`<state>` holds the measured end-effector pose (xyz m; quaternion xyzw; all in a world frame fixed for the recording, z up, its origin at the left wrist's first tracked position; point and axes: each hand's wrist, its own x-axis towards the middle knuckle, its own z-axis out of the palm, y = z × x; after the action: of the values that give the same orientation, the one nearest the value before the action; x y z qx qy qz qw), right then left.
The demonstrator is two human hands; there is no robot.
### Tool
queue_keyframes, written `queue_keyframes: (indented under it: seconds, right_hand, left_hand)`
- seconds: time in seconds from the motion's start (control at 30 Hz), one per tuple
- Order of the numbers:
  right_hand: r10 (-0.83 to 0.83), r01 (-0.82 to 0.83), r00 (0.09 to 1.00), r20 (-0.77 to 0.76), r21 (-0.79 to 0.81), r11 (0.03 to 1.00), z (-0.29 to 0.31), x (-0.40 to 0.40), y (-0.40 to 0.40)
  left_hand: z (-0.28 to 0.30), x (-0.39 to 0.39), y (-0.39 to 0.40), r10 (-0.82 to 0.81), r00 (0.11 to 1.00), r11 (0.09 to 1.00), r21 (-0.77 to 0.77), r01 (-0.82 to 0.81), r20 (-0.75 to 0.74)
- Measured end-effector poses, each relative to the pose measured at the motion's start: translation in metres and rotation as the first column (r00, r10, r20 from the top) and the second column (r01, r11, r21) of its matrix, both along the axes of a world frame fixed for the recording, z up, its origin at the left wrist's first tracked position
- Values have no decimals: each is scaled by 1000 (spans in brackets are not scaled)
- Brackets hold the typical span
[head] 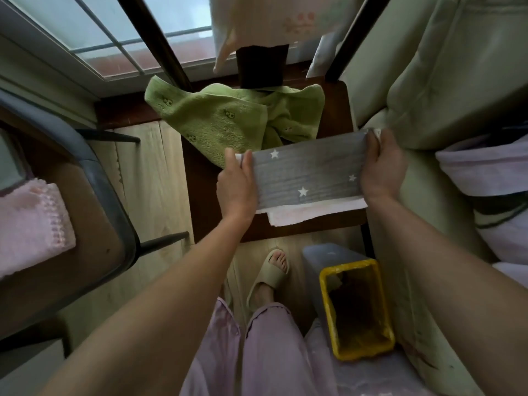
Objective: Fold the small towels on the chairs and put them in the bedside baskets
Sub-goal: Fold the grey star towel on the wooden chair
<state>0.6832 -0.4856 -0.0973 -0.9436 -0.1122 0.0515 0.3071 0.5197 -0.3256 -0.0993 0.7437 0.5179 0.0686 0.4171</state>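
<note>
The left hand (237, 181) and right hand (383, 167) are each pinching an end of the grey star-printed cotton towel (308, 175), stretching it flat over the brown chair seat (200, 178). To fold well, the edges should be meeting squarely. The yellow-rimmed plastic basket (357, 310) is waiting below the right forearm; a crumpled green terry towel (228, 118) is lying beyond the hands.

No words, brand names, labels or numbers can be read anywhere in the scene. The grey towel (307, 174) carries only white printed stars, the green towel (228, 118) only small embroidered motifs, and a faint pink print on the pale cloth (297, 21) hanging near the window is too blurred to make out.
</note>
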Motion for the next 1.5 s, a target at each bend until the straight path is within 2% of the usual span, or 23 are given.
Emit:
queue_keyframes:
  seconds: [0.17, 0.27, 0.5, 0.83, 0.9, 0.97, 1.03, 1.1, 1.2, 1.27, 1.37, 1.5]
  right_hand:
    - [100, -103, 995, -26, -271, 957, -5, 1, -38]
    - [140, -160, 987, -80, -364, 917, -12, 0, -55]
    - [121, -181, 975, -184, -357, 916, -24, -3, -45]
    - [86, -131, 982, -169, -281, 951, -59, 9, -35]
    - [107, -138, 987, -122, -290, 947, -64, 6, -36]
    - [183, -165, 983, 25, -321, 933, -63, -2, -38]
    - [352, -308, 932, 88, -320, 896, -57, -17, -39]
    - [542, -505, 839, 56, -290, 813, -56, -31, -36]
    - [675, -645, 738, -16, -312, 698, -73, -38, -29]
    - [718, -681, 692, -75, -395, 616, -87, -37, -31]
    - [762, -680, 643, -75, -512, 524, -103, -27, -42]
    - [728, -610, 683, -50, -587, 532, -108, -12, -55]
  left_hand:
    - [-6, -5, -47, -94, 994, 992, -88, 89, -53]
    - [-16, -12, -64, -101, 989, 994, -62, 95, -108]
    - [-32, -3, -59, 26, 986, 1000, -9, -28, -167]
    - [-57, 6, -53, 15, 982, 998, 57, -4, -188]
    - [-58, 3, -55, 22, 979, 998, 57, -11, -201]
    - [-55, -1, -59, 54, 984, 992, 126, -32, -172]
    - [-54, -9, -63, -7, 994, 948, 316, 43, -112]
    - [-56, -15, -66, -211, 973, 868, 439, 230, -92]
    - [-70, -16, -68, -516, 825, 695, 450, 560, -229]
    - [-85, -15, -68, -617, 712, 591, 399, 701, -335]
    - [-104, -17, -63, -666, 623, 523, 339, 782, -410]
    - [-111, -14, -66, -664, 635, 529, 352, 772, -394]
